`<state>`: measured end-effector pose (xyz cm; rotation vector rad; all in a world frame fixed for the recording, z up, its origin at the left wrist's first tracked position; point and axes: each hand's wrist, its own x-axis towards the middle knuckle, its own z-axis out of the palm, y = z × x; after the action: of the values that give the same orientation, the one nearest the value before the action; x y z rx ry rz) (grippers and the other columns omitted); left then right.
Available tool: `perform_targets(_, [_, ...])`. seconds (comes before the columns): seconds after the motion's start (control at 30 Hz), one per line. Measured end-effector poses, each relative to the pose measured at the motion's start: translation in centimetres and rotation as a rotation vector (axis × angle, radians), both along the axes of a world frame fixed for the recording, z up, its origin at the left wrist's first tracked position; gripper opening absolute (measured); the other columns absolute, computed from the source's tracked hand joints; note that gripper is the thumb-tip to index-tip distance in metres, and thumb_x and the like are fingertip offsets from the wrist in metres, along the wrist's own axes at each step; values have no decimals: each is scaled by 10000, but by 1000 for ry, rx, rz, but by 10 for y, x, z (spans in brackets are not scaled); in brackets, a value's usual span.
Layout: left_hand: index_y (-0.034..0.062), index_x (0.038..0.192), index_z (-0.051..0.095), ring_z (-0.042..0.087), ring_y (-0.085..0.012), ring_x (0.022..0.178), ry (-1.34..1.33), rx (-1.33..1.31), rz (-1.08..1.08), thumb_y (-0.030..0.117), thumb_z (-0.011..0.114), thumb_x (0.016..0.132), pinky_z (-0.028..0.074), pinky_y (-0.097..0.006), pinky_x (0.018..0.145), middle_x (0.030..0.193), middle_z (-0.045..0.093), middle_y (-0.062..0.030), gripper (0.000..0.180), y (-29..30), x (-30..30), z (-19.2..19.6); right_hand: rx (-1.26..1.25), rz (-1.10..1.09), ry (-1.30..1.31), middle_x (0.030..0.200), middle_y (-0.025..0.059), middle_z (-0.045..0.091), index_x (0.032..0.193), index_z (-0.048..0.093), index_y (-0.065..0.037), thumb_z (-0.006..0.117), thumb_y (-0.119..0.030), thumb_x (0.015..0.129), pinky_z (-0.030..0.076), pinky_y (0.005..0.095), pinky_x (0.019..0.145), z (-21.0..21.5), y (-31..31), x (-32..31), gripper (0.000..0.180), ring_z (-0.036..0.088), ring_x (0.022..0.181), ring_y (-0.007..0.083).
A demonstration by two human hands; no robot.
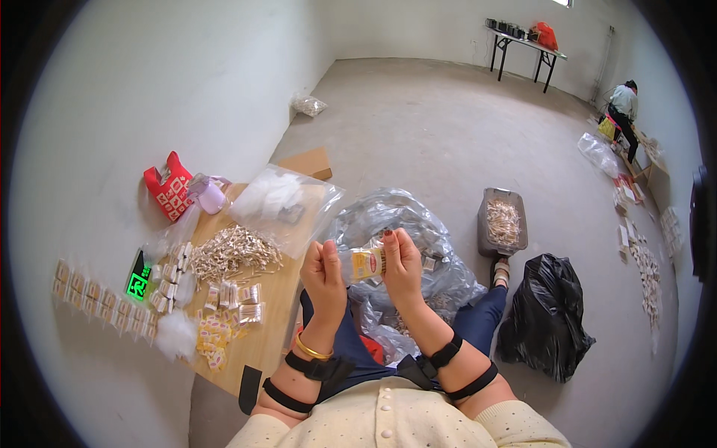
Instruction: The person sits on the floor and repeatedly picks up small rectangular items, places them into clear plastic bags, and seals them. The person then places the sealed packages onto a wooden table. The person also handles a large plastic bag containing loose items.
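Note:
Over my lap I hold up a small clear plastic packet point(367, 263) with a yellow and white printed front. My right hand point(403, 270) is closed, thumb on top, pinching the packet's right edge. At its left edge my left hand point(324, 275) is closed too, its fingertips mostly hidden behind the thumb. Below the hands, a large clear plastic bag point(441, 280) lies open between my legs with small packets inside. To the left, a wooden table point(280, 299) carries a heap of loose cotton swabs point(235, 252), bundled swabs point(233, 297) and yellow packets point(214, 332).
A grey bin point(487, 237) of swabs stands by my right foot, near a black plastic bag point(549, 317). A red bag point(170, 187) and a lilac jug point(207, 196) stand at the table's far left. Far right, another person point(624, 112) sits by the wall.

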<state>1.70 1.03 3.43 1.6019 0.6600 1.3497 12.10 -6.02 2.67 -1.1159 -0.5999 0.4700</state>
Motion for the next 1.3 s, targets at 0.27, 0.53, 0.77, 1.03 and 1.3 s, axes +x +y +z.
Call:
perform_targets(0.27, [100,694,348,303,-8,528,-37,-124,-75,251,520,1013,252,-205,459,572,329,65,393,-6,-8,4,-8,-110,-67,615,-40,447,774,500,-57,495,-298,1024,324,229,498,-3,-3,8,347,376,567,34])
perform_targets(0.53, [80,851,538,444,0,556,20,-222,-304,356,645,933,339,-162,479,659,528,56,307,-14,-3,12,-43,-131,-119,634,-45,481,783,517,-68,494,-299,1023,336,210,482,-2,-8,19,335,401,552,24])
perform_targets(0.77, [86,830,582,569,-30,657,31,-432,-393,292,717,884,414,-159,559,759,654,6,252,-6,-26,17,33,-135,7,642,-31,515,786,523,-49,497,-298,1022,375,221,524,-15,-25,45,343,444,588,34])
perform_targets(1.03, [104,797,576,525,-23,605,39,-503,-361,280,737,867,401,-167,543,733,636,22,248,3,-56,-22,-620,-365,-382,832,68,594,1005,593,-43,522,-345,992,474,303,672,-179,-116,103,311,583,738,162])
perform_targets(1.3, [96,817,560,540,-22,642,72,-537,-411,242,718,885,404,-171,559,753,652,16,225,-6,-65,-30,-511,359,21,1041,42,655,1112,609,-15,558,-146,954,453,269,844,-99,-100,69,211,597,986,123])
